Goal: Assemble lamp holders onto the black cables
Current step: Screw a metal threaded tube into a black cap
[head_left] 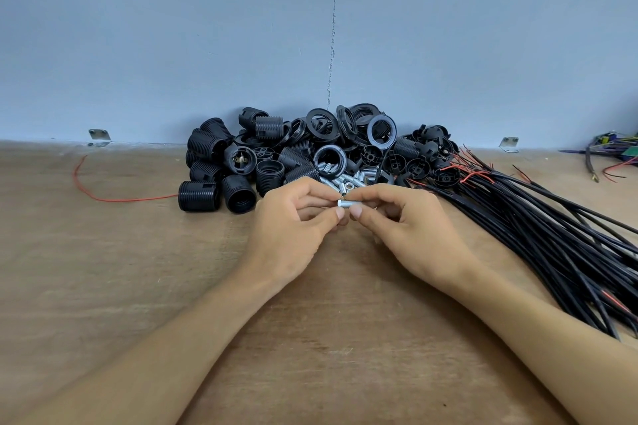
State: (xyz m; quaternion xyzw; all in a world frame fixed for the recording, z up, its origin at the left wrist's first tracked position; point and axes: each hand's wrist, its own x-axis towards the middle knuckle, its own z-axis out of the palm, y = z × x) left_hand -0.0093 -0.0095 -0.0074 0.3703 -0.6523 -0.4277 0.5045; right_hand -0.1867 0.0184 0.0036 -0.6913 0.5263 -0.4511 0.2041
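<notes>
Two hands meet above the bench (103,269): left hand (293,228) and right hand (411,231) both pinch one small metal tube (349,202). Lamp holders (276,155) lie heaped behind, black cables (535,228) to the right.

The brown wooden bench (103,252) looks matt and grainy. Black ribbed plastic lamp holders (238,198) carry a dull sheen; small silvery metal tubes (341,179) shine; thin black cables (518,217) have smooth sheaths.

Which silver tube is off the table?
The silver tube pinched between left hand and right hand; the other tubes lie loose on the table behind.
</notes>
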